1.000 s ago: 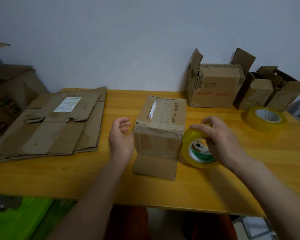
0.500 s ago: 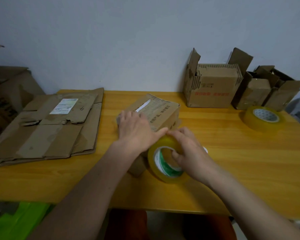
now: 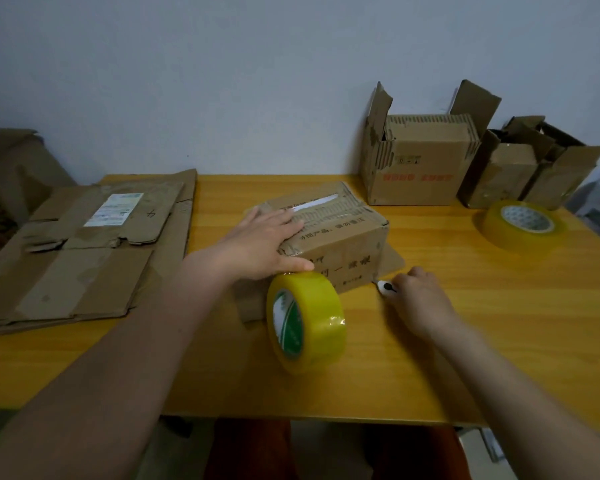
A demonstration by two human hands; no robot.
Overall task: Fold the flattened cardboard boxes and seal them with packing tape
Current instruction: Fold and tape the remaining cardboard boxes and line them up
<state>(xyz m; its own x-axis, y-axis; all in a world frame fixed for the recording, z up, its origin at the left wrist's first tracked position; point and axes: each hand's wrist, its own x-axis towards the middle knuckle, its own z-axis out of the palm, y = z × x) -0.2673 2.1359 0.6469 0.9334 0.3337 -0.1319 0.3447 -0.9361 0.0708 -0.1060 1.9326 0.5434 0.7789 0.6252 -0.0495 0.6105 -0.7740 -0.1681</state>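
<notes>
Light, stiff cardboard box (image 3: 329,237) at table centre, held flat-fingered by left hand (image 3: 260,244); right hand (image 3: 418,296) pinches a small cutter (image 3: 386,287). Tape roll (image 3: 307,322) stands near; grip its rim.

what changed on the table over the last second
The left hand moved onto the small box and presses it, now turned. The right hand let go of the tape roll and grips a small white tool. Flat cardboard and spare roll unchanged.
</notes>
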